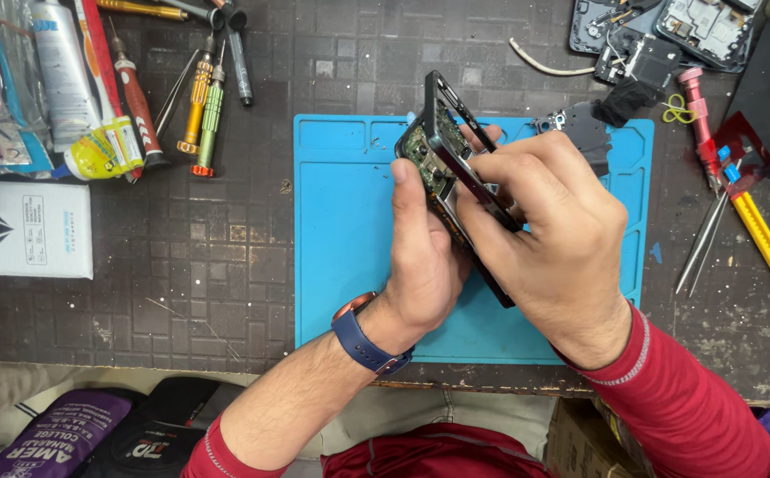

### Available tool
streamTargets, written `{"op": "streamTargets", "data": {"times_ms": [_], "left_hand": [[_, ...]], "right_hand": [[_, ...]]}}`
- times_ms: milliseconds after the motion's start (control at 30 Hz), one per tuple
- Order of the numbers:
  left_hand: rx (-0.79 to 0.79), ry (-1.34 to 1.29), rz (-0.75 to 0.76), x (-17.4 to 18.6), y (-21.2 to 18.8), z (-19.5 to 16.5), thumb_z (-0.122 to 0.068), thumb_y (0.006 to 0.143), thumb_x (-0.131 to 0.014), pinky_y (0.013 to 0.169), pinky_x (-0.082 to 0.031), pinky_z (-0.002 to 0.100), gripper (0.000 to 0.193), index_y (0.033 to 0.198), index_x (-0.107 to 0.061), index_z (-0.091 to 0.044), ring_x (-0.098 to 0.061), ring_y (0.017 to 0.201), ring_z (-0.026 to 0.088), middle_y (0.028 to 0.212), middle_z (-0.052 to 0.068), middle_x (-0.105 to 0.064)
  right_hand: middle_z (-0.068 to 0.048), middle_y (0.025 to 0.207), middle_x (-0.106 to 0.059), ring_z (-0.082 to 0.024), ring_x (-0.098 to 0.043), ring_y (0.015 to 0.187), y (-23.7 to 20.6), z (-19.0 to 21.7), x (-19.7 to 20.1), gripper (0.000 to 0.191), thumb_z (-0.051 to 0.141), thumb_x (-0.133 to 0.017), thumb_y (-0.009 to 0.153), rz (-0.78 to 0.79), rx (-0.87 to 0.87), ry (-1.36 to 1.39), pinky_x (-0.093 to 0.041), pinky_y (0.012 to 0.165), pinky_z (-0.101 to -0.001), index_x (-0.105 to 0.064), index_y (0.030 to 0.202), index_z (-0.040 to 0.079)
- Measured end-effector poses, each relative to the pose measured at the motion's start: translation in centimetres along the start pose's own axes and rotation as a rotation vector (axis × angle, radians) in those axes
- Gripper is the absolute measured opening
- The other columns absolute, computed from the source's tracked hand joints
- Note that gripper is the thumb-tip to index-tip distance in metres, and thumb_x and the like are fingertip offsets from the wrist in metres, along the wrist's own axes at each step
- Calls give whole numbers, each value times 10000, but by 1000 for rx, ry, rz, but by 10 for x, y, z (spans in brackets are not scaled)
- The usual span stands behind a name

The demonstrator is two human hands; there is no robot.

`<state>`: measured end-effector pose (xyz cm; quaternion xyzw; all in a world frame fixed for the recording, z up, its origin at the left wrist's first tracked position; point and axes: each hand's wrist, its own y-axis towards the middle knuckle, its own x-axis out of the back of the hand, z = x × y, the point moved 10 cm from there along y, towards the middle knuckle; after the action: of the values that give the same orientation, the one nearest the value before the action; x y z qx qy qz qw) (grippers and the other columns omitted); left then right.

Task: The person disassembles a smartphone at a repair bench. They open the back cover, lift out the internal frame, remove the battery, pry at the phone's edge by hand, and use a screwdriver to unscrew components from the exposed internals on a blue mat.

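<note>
Both hands [491,239] gripping opened phone [442,150]

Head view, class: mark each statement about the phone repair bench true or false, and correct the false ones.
1. Both hands hold an opened phone frame above the blue work mat. True.
2. The left hand wears a glove. False: it is bare, with a blue-strapped watch on the wrist.
3. Screwdrivers lie left of the mat. True.
4. The yellow utility knife lies on the mat. False: it lies on the dark table to the mat's right.
5. The right hand rests flat on the table. False: it grips the frame.
</note>
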<state>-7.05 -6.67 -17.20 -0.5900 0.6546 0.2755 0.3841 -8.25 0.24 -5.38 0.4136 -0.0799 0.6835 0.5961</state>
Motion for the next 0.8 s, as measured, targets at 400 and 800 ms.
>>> {"op": "streamTargets", "data": {"times_ms": [400, 800], "left_hand": [[14, -41, -29, 7, -2, 5, -637, 1130, -302, 1208, -400, 410, 715, 1502, -462, -47, -522, 1319, 206, 1357, 84, -557], [7, -13, -8, 6, -2, 5, -627, 1117, -282, 1188, -436, 446, 716, 1538, -394, -60, -493, 1363, 220, 1496, 92, -472]], "right_hand": [[-73, 1063, -691, -100, -671, 749, 3, -5, -2, 159, -18, -803, 960, 17, -50, 31, -505, 567, -218, -719, 1084, 35], [-71, 1033, -675, -117, -655, 743, 4, -8, -5, 165, -5, -786, 928, 88, -61, 37, -508, 620, -248, -743, 1080, 44]]}}
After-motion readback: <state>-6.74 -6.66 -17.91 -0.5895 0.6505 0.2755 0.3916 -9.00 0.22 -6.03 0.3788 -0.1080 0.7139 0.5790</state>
